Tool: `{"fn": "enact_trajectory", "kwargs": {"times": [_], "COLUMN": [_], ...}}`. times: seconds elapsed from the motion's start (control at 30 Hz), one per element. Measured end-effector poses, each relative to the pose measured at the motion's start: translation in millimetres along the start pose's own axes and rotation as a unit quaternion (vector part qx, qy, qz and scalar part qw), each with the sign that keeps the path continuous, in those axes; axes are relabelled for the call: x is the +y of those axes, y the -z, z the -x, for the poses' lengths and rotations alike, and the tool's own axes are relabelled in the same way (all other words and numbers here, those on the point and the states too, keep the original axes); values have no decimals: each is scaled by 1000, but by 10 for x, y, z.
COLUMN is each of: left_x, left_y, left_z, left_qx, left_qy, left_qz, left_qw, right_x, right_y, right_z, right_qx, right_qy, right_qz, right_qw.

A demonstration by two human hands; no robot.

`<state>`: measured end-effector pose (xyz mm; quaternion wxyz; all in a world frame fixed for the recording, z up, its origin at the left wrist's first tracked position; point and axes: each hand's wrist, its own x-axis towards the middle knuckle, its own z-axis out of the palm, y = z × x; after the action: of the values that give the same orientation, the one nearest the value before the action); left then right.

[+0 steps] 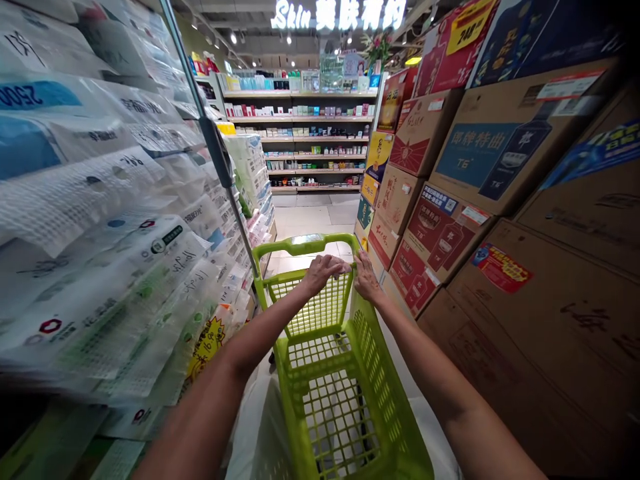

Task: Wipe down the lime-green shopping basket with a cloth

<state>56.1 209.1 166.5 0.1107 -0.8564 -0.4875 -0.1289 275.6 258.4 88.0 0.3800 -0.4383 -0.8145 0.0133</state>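
Note:
A green plastic shopping cart (400, 400) stands in front of me, with its handle end away from me and its basket bare inside. My left hand (320, 275) reaches over the fold-down grid flap, just below the handle. Its fingers are closed on a small pale crumpled tissue (343, 265), pressed by the top bar of the flap. At the right corner of the frame, my right hand (367, 279) wraps around the upright below the handle (305, 245). A grey pole (220, 160) rises from the cart's left side.
Plastic-wrapped tissue packs (115, 293) are stacked high close on my left. Cardboard liquor boxes (480, 150) form a wall on my right. Beyond the cart, tiled floor (313, 217) leads to shelves of small cosmetics boxes (300, 123) under a lit sign (340, 15).

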Motion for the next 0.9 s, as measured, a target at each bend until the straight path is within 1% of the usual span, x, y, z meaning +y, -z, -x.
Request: {"fn": "enact_trajectory", "kwargs": {"times": [0.07,0.13,0.2,0.23,0.33,0.4,0.5,0.6,0.73,0.8,0.83,0.9], "left_x": [-136,-246,-301,-307,-271,-231,-182,-152,-114,-93,-82,-58], "left_y": [-17,14,83,120,176,137,-24,-220,-378,-395,-394,-392], "left_z": [222,429,541,552,466,397,391,473,510,431,371,247], "left_qx": [21,22,20,25,63,70,43,22,-9,9,30,70], "left_qy": [-41,-58,-62,-59,-30,-34,-99,-162,-247,-266,-261,-228], "left_qz": [-37,-76,-100,-105,-113,-122,-146,-178,-166,-147,-136,-104], "left_qw": [998,995,993,992,991,989,983,970,955,953,955,966], "right_x": [0,-12,-33,-45,-68,-70,-55,-42,-39,-34,-29,-21], "right_y": [-11,-37,-67,-82,-115,-127,-128,-116,-99,-98,-99,-101], "right_z": [3,-1,-10,-15,-30,-33,-31,-27,-28,-30,-30,-32], "right_qx": [6,12,16,17,17,17,14,13,19,21,22,24], "right_qy": [-1,4,11,15,21,23,22,17,12,10,10,12], "right_qz": [-6,-18,-28,-31,-31,-27,-22,-19,-23,-22,-22,-24], "right_qw": [1000,1000,999,999,999,999,999,1000,999,999,999,999]}}
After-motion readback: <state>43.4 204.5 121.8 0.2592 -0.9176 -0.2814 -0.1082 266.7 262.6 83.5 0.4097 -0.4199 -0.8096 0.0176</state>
